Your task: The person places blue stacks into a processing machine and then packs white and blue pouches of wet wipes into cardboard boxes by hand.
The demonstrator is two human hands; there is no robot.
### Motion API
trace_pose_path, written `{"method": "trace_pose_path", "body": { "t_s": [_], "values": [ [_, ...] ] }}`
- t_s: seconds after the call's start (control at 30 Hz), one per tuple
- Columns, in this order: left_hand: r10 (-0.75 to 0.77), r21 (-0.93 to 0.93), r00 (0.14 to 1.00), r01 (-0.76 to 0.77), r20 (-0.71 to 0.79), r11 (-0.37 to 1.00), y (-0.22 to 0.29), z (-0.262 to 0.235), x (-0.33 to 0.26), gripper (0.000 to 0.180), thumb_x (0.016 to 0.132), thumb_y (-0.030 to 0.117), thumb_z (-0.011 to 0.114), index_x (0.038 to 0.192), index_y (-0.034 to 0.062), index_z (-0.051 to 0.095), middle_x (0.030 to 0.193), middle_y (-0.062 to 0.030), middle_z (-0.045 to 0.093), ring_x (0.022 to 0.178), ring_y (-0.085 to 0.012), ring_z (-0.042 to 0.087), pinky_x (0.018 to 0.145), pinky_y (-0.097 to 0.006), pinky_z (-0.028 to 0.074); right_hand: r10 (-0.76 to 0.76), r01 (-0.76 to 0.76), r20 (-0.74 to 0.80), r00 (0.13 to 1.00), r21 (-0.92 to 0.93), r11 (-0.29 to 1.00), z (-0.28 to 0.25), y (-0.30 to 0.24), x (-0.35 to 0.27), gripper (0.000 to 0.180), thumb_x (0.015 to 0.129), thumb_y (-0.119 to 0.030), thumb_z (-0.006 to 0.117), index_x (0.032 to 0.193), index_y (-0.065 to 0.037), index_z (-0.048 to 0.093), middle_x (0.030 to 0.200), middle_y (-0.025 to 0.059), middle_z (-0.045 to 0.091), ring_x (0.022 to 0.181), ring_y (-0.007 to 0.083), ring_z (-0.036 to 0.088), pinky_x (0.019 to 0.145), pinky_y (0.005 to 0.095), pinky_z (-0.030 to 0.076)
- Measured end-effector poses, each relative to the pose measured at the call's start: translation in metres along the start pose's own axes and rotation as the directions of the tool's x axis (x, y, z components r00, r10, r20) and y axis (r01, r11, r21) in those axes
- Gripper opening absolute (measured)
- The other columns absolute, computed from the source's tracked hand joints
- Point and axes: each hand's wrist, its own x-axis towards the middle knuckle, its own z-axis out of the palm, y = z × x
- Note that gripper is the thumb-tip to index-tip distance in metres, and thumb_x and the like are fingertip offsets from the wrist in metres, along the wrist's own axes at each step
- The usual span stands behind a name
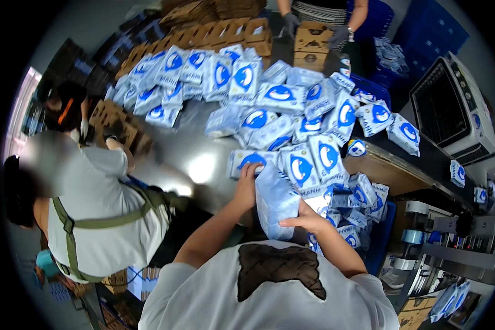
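In front of my chest I hold a pale blue-white plastic packet [278, 201], tilted, between both hands. My left hand [248, 185] is closed on its upper left side. Wrapped round its lower right edge is my right hand [307, 218], thumb on the near face. Just beyond lie more packets printed with a blue whale-like shape: one flat packet [253, 160] is close to my left fingertips, and an upright one [301, 167] leans behind the held packet. To the right of my right hand, several packets [363, 190] fill a blue crate [383, 236].
Packets pile over the metal table [198, 132], with a row of brown cartons [220, 34] behind. Across the table a gloved person handles a carton [312, 38]. Another person [104, 203] stands close at my left. A dark conveyor [429, 165] carries packets at the right.
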Motion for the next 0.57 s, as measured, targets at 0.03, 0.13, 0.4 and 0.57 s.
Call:
{"method": "trace_pose_path", "body": {
  "t_s": [0.03,0.13,0.4,0.57],
  "values": [
    [-0.039,-0.217,0.996,0.056,0.080,0.974,-0.026,0.002,-0.002,0.031,0.078,0.010,0.058,0.108,0.0136,0.064,0.129,-0.0143,0.041,0.112,-0.0338,0.045,0.096,-0.041,0.038,-0.028,0.024,-0.043,0.999,-0.107,0.994,0.013,0.006,-0.001,0.088,0.065,-0.012,0.078,0.138,-0.002,0.030,0.130,0.0138,0.044,0.119,0.0236,0.044,0.101,0.0341,0.033],
    [0.050,-0.121,0.968,-0.081,-0.247,0.989,-0.056,0.015,-0.002,0.021,0.083,0.006,0.060,0.103,0.0079,0.067,0.112,-0.0073,0.054,0.102,-0.0150,0.052,0.087,-0.025,0.041,-0.011,0.023,0.025,1.000,-0.525,0.851,0.030,-0.002,-0.003,0.082,0.075,-0.024,0.072,0.139,-0.003,0.026,0.135,0.0223,0.035,0.126,0.0312,0.036,0.105,0.0363,0.027],
    [-0.480,-0.737,0.837,0.496,0.264,0.460,-0.042,0.016,0.001,0.025,0.086,0.023,0.064,0.099,0.0017,0.066,0.093,-0.0020,0.065,0.081,-0.0077,0.055,0.077,-0.022,0.042,-0.226,-0.211,-0.293,0.929,-0.921,0.327,0.032,0.055,-0.005,0.069,0.084,-0.038,0.060,0.137,-0.004,0.032,0.127,0.0271,0.039,0.116,0.0414,0.042,0.094,0.0450,0.038],
    [-0.446,-0.679,0.889,0.393,0.106,0.621,-0.052,0.024,0.000,0.028,0.084,0.024,0.067,0.101,0.0026,0.066,0.093,-0.0021,0.065,0.083,-0.0085,0.055,0.078,-0.022,0.042,0.118,-0.327,-0.396,0.911,-0.519,0.790,0.029,0.076,-0.019,0.094,0.080,-0.036,0.067,0.144,-0.007,0.006,0.144,0.0269,0.021,0.117,0.0398,0.047,0.091,0.0428,0.042]
  ]
}}
